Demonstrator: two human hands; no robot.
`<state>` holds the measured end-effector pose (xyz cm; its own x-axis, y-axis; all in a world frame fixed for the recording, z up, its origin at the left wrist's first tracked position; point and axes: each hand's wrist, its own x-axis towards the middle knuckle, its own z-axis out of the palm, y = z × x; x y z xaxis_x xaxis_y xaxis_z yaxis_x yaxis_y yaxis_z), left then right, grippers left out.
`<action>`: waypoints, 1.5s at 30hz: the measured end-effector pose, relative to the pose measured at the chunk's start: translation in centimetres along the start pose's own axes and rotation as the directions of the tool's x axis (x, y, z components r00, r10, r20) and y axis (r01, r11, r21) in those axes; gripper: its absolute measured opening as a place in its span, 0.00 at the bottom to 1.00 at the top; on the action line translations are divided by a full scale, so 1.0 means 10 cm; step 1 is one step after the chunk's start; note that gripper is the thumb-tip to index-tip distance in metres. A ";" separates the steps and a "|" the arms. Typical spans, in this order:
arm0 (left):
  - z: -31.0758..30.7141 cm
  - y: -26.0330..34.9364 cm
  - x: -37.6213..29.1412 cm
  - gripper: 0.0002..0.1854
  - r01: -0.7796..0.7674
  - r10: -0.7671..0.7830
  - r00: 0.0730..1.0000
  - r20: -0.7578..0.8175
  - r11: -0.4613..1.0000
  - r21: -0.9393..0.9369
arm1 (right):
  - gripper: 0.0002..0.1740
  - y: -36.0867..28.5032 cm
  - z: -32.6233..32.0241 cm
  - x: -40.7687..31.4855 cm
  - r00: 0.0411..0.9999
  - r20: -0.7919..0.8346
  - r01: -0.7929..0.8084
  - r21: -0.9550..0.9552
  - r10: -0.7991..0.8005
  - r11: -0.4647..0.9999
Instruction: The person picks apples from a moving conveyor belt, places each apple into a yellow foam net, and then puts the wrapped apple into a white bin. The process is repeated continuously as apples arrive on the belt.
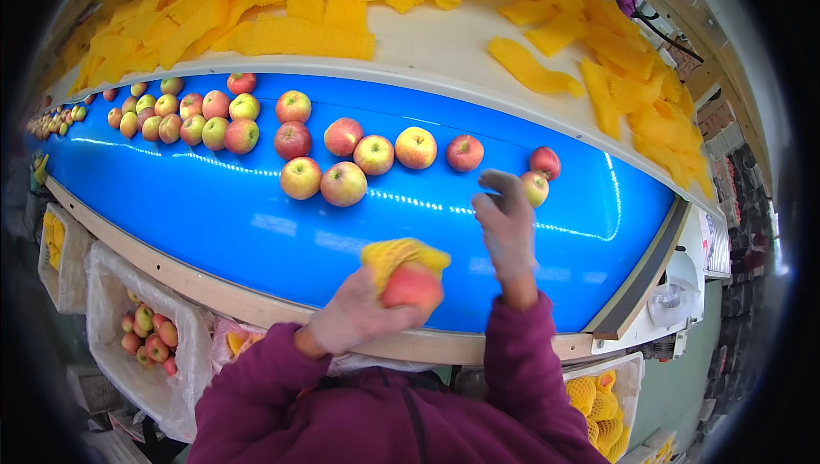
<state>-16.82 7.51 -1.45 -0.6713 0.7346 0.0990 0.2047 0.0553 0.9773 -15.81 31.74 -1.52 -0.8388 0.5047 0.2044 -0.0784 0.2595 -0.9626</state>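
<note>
My left hand (365, 310), in a pale glove, holds a red apple (413, 288) near the front edge of the blue conveyor belt (211, 208). A yellow foam net sleeve (400, 256) covers the far part of that apple, and its red side is bare. Over the belt to the right, my right hand (509, 227), gloved as well, has its fingers bent and apart with nothing between them. Close beyond it sit a yellowish apple (534, 188) and a red apple (545, 162), touching each other. Several more apples (344, 183) lie loose across the belt's middle and left.
Yellow foam sleeves (307, 35) are heaped on a pale shelf (435, 35) behind the belt. A plastic-lined crate (106, 297) with several apples stands lower left. At lower right, a white crate (631, 393) holds netted fruit. A wooden rail (256, 307) borders the belt's near side.
</note>
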 end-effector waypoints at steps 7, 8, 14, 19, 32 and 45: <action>-0.34 -0.16 -1.15 0.42 0.287 -0.447 0.887 -0.115 0.730 -0.620 | 0.54 0.49 1.03 1.16 0.942 0.335 0.316 -0.873 -0.014 0.371; -0.38 -0.19 -1.28 0.44 0.237 -0.482 0.857 -0.182 0.683 -0.691 | 0.54 0.47 1.11 1.21 0.937 0.348 0.308 -0.852 0.018 0.424; -0.53 -0.28 -1.69 0.49 0.162 -0.438 0.884 -0.160 0.610 -0.776 | 0.51 0.17 0.90 0.63 0.961 0.227 0.165 -0.001 -0.160 0.986; -0.74 -0.20 -1.81 0.51 0.147 -0.396 0.910 -0.122 0.584 -0.799 | 0.55 -0.27 0.84 -0.14 0.716 0.698 -0.693 0.710 0.012 0.125; -0.77 0.08 -2.55 0.48 0.201 -0.303 0.952 0.028 0.557 -0.805 | 0.57 -1.27 0.99 -1.61 0.890 0.442 -0.036 0.319 -0.115 0.947; -0.74 0.10 -3.17 0.43 0.075 -0.201 0.978 -0.052 0.574 -0.815 | 0.64 -1.73 1.27 -2.57 0.513 0.662 0.829 -0.216 -0.546 0.517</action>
<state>-0.60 -20.74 -2.21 -0.7346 0.6726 -0.0895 -0.5135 -0.4649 0.7213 0.28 3.86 7.60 -0.7443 -0.4278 0.5128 -0.6190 0.7301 -0.2894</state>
